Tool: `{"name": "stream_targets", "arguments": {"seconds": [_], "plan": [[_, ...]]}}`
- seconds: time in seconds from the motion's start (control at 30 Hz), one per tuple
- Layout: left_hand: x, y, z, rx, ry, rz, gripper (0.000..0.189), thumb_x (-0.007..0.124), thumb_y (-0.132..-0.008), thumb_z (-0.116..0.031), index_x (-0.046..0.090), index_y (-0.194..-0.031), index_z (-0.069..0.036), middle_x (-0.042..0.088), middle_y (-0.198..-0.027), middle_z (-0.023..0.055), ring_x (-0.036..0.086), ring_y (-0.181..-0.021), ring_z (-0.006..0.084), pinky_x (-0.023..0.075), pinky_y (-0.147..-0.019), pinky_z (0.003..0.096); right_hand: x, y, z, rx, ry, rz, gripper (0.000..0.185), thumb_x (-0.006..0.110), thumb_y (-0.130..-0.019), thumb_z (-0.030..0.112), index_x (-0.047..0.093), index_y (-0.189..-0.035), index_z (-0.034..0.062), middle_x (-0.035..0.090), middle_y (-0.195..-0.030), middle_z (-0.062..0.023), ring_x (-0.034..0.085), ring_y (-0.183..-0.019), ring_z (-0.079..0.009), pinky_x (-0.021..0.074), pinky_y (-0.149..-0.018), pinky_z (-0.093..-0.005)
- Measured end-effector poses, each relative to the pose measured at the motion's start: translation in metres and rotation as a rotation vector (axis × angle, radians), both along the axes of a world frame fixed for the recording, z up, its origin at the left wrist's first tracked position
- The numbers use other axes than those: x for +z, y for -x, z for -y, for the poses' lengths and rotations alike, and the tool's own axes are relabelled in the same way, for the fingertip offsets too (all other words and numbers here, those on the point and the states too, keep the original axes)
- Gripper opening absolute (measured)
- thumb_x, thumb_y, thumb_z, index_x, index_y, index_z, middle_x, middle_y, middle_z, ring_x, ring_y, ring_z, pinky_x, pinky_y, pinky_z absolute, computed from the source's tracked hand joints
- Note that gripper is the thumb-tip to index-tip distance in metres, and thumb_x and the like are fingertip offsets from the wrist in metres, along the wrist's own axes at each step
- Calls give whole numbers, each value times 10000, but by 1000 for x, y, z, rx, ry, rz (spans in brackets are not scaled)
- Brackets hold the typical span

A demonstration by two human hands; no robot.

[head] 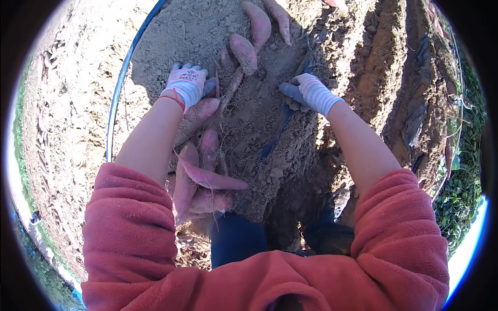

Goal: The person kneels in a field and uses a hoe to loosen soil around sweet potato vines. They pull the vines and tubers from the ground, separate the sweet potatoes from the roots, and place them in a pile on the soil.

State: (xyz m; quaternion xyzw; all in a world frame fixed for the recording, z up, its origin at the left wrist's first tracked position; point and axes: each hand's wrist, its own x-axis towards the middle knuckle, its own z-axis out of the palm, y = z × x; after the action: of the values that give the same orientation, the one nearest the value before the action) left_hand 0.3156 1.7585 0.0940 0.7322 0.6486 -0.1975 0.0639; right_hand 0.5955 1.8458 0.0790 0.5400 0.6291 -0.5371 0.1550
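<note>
My left hand (188, 83), in a striped work glove with grey fingertips, rests back up on loose soil (171, 35). Its thumb is spread toward a slim sweet potato (217, 83); the palm side is hidden. Just below that wrist lies a thicker sweet potato (200, 112). Across the soil, my right hand (311, 93), gloved alike, is at the side of the ridge with its thumb pointing left. Its fingers curl down out of sight, so whether they grip anything is unclear. A strip of dark blue plastic film (286, 114) emerges from the soil just beneath it.
Several sweet potatoes (212, 179) are piled near my legs (238, 239), and others (260, 25) lie farther up. A blue hose-like line (123, 74) curves along the left. Furrowed soil (373, 74) and green plants (463, 194) are on the right.
</note>
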Motion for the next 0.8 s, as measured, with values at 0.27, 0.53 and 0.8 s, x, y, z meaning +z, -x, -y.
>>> {"name": "stream_targets", "arguments": {"seconds": [0.27, 0.53, 0.8], "plan": [[-28, 44, 20, 455, 396, 73, 453, 441, -911, -433, 687, -930, -53, 669, -957, 186, 641, -911, 349, 491, -804, 443, -19, -10, -25, -173, 229, -40, 325, 562, -904, 357, 647, -881, 44, 683, -706, -69, 629, -516, -149, 494, -430, -286], [65, 41, 106, 425, 719, 210, 304, 639, -832, -335, 682, -1009, -92, 656, -1017, 183, 617, -994, 334, 479, -871, 394, -32, -4, -34, -139, 300, -83, 331, 545, -892, 356, 631, -845, 40, 669, -664, -75, 630, -515, -172, 494, -441, -319], [-10, -110, -106, 1057, -97, 373, 969, 833, -615, -384, 332, -1388, -85, 381, -1374, 248, 445, -1243, 332, 388, -1030, 381, -36, -6, -40, -123, 356, -143, 324, 536, -906, 343, 621, -877, 31, 672, -670, -92, 633, -525, -188, 499, -449, -323]]}}
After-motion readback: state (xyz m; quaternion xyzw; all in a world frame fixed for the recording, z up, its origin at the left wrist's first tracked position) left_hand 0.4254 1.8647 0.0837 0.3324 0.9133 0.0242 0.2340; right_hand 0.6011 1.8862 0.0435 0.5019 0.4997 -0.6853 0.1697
